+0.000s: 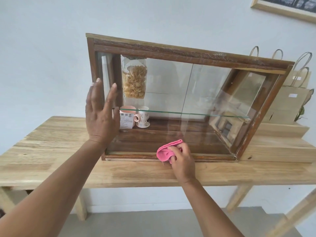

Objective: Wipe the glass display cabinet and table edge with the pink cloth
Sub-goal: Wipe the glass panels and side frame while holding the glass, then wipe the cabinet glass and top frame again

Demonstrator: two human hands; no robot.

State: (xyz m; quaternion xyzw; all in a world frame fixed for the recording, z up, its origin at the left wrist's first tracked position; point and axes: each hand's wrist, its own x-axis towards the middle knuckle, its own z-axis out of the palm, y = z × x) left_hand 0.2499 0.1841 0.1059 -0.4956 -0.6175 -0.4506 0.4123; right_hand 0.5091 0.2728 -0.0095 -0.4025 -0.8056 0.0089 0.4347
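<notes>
- Right hand: fingers curled round the cloth, thumb side up. Grip is closed on it.
- Cloth: pink, bunched into a wad. It sits at the bottom front rail of the cabinet, a little right of the rail's middle, just where the rail meets the table. Its lower edge touches or nearly touches the tabletop; I cannot tell which.
- Left hand: fingers straight and spread, holding nothing. It lies flat over the cabinet's front left corner, across the upright post and the glass beside it. I cannot tell whether the palm touches.
- Cabinet: dark wood frame, worn at the edges, with glass front and sides. It stands on the table, set back from the near edge.
- Inside, a glass shelf runs the full width at mid-height.
- Above the shelf at the left end: a clear bag of pale yellow dried food, upright.
- Below the shelf at the left end: a pink mug and a white patterned mug, side by side on the cabinet floor, with a printed label in front of the pink one.
- Table: light wood, and the front edge is in view below both forearms.
- Right of the cabinet: brown paper bags with loop handles stand on a raised step against the wall.
- Top right: the corner of a framed picture on the wall.
</notes>
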